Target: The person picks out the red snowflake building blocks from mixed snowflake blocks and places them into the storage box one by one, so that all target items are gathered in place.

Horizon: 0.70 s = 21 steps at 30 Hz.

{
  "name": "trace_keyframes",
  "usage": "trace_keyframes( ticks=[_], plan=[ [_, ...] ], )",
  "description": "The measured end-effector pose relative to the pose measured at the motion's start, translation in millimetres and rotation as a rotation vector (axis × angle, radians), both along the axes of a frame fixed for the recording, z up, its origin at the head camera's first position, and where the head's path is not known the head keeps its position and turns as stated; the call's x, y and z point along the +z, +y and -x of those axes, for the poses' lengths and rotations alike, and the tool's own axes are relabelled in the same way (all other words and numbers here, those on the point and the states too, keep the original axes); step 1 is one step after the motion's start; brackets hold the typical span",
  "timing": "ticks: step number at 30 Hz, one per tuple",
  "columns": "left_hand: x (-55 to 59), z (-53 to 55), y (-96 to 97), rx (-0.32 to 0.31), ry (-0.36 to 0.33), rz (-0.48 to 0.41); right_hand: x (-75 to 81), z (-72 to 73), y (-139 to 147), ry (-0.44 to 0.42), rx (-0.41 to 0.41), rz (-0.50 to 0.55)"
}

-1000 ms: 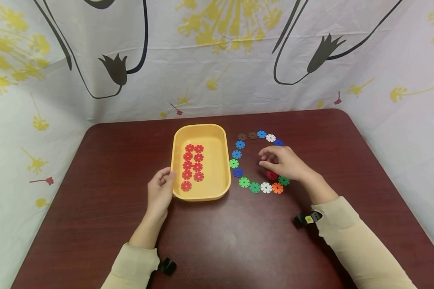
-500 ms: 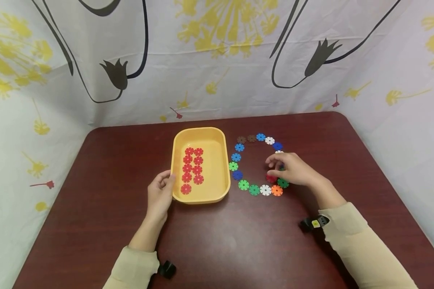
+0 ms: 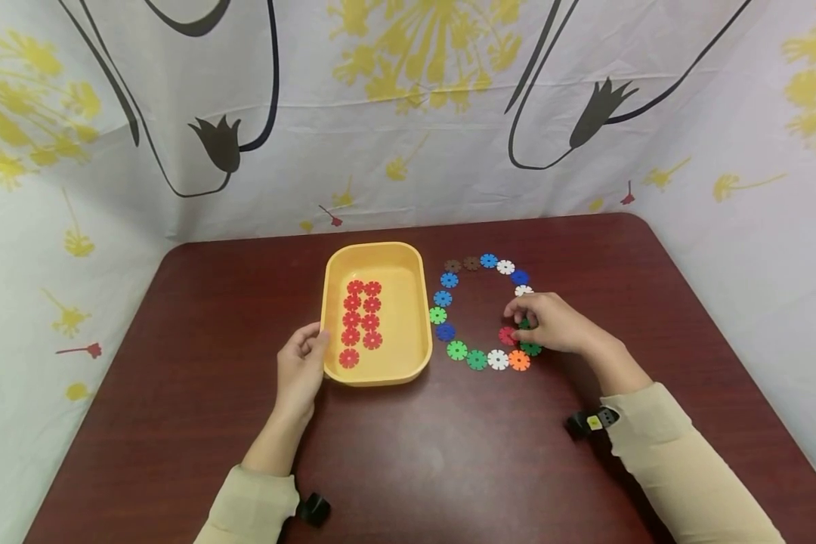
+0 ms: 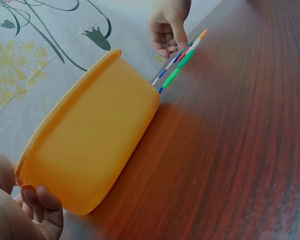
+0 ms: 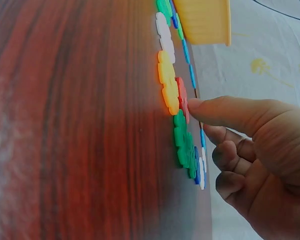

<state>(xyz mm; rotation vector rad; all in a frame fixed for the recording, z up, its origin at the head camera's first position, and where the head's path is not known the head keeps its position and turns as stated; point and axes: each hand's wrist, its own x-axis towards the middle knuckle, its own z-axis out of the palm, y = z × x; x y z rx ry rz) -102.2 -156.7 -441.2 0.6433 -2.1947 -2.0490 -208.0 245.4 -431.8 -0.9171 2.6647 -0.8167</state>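
A yellow tray (image 3: 406, 302) stands on the table, with several red snowflake discs (image 3: 350, 320) laid in it in two columns. My left hand (image 3: 301, 374) grips the tray's left side, the thumb over the rim and the fingers against the outer wall. To the tray's right, several coloured discs form a loop. My right hand (image 3: 559, 325) is over the loop's right side. Its thumb tip touches a single red disc (image 3: 506, 335) lying flat inside the loop, while the other fingers curl loosely apart from the thumb. That hand covers part of the loop.
Along the loop's near edge lie an orange disc (image 3: 520, 360), a white disc (image 3: 498, 360) and green ones. Brown discs (image 3: 472, 263) are at its far side. A patterned cloth (image 3: 381, 181) hangs behind the dark red table (image 3: 408, 468).
My right hand has moved nearer and to the right, bringing its thumb down onto the red disc. My left hand has stayed on the tray. The head view has tilted slightly upward.
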Motion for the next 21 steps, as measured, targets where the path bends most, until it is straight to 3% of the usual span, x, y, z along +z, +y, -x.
trace_keyframes(
  ticks=[15,21],
  plan=[
    [0.6,-1.0,-0.5,-0.001,-0.011,0.014,-11.3,3.6,-12.7,0.067,-0.079,-0.02],
    [0.7,-0.2,-0.8,-0.006,-0.015,0.012,-8.3,2.3,-15.2,0.061,-0.067,-0.053]
  ],
)
